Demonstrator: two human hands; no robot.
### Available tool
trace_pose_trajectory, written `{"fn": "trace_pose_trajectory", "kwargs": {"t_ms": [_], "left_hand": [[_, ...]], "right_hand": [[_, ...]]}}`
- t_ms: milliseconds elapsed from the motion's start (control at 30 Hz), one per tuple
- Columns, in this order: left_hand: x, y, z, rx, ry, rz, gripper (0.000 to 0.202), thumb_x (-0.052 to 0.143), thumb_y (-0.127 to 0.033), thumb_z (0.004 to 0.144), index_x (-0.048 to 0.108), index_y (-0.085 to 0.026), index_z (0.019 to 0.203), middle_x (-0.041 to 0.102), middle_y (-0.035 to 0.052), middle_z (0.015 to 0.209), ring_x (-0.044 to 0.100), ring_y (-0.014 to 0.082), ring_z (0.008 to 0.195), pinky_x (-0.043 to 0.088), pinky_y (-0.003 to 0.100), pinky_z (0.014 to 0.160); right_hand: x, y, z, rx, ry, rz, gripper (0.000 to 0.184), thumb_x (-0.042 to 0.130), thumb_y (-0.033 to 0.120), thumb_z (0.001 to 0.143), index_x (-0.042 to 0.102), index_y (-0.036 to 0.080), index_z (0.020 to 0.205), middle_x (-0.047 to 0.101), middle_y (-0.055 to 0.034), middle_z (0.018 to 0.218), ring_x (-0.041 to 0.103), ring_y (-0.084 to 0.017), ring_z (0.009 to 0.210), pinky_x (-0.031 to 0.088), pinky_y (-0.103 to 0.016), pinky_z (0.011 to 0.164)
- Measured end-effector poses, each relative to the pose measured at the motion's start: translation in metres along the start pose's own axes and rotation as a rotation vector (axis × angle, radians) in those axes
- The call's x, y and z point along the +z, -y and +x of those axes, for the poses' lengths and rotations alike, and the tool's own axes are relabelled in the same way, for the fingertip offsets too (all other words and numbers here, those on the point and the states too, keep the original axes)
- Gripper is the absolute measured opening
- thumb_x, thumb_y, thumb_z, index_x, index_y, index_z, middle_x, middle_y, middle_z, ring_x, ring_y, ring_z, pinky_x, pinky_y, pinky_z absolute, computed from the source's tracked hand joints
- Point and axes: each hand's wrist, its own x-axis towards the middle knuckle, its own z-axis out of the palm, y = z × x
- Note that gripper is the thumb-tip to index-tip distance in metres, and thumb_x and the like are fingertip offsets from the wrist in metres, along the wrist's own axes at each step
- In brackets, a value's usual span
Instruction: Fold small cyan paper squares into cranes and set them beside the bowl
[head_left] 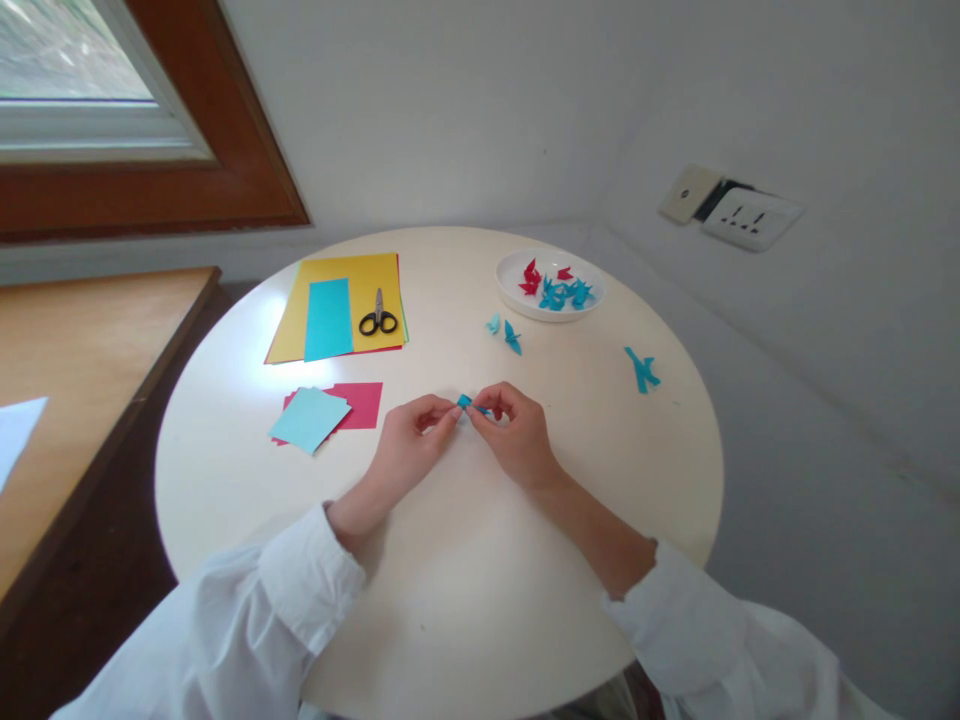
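Note:
Between my two hands, over the middle of the round table [465, 580], is a small piece of folded blue paper [465, 401]. My left hand [416, 435] pinches its left side with thumb and forefinger. From the right, my right hand [514, 430] pinches the same paper, and a bit of blue shows beyond its fingertips. The fingers cover much of the paper, so its exact folded shape cannot be made out. Just beyond my hands lie a blue paper crane [512, 338] and a pale aqua folded paper piece [493, 324].
A white dish [517, 299] at the back holds several red and blue folded cranes. Black-handled scissors [379, 315] and a blue strip [328, 320] rest on yellow sheets [300, 300]. Aqua squares [311, 420] overlap pink paper [364, 405] at left; blue scraps [643, 370] lie right.

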Motion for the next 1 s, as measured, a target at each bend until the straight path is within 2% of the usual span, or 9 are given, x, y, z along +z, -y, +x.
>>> {"fn": "trace_pose_trajectory", "kwargs": {"t_ms": [267, 467, 700, 1000], "left_hand": [[-0.0023, -0.0048, 0.0030, -0.131, -0.048, -0.180, 0.013, 0.064, -0.026, 0.067, 0.065, -0.014, 0.069, 0.068, 0.0048, 0.068, 0.063, 0.0153, 0.066, 0.048, 0.026, 0.062], [-0.0009, -0.0044, 0.0036, -0.153, -0.053, -0.332, 0.018, 0.068, -0.027, 0.064, 0.061, -0.014, 0.074, 0.065, 0.0025, 0.069, 0.064, 0.0146, 0.065, 0.052, 0.029, 0.067], [0.0023, -0.0028, 0.0001, -0.111, -0.018, -0.288, 0.019, 0.068, -0.027, 0.063, 0.056, -0.016, 0.073, 0.066, 0.0022, 0.069, 0.065, 0.0156, 0.068, 0.053, 0.029, 0.067], [0.0013, -0.0036, -0.0006, -0.077, -0.062, -0.185, 0.014, 0.066, -0.024, 0.065, 0.058, -0.015, 0.071, 0.064, 0.0011, 0.066, 0.062, 0.0127, 0.061, 0.049, 0.024, 0.057]], "right_hand": [[-0.0007, 0.0040, 0.0001, -0.043, -0.048, -0.058, 0.010, 0.065, 0.023, 0.068, 0.059, 0.019, 0.074, 0.062, 0.0010, 0.071, 0.055, -0.013, 0.065, 0.042, -0.025, 0.061], [-0.0019, 0.0008, -0.0008, -0.095, -0.024, -0.087, 0.005, 0.064, 0.022, 0.071, 0.060, 0.019, 0.072, 0.062, 0.0006, 0.071, 0.056, -0.013, 0.067, 0.042, -0.027, 0.063], [-0.0023, 0.0023, -0.0024, -0.179, -0.033, -0.154, 0.006, 0.061, 0.017, 0.072, 0.059, 0.021, 0.070, 0.061, 0.0009, 0.068, 0.056, -0.014, 0.066, 0.045, -0.029, 0.063], [-0.0035, -0.0010, -0.0014, -0.378, 0.008, -0.203, 0.011, 0.059, 0.012, 0.075, 0.062, 0.023, 0.073, 0.063, -0.0019, 0.073, 0.057, -0.018, 0.075, 0.048, -0.033, 0.069]]}}
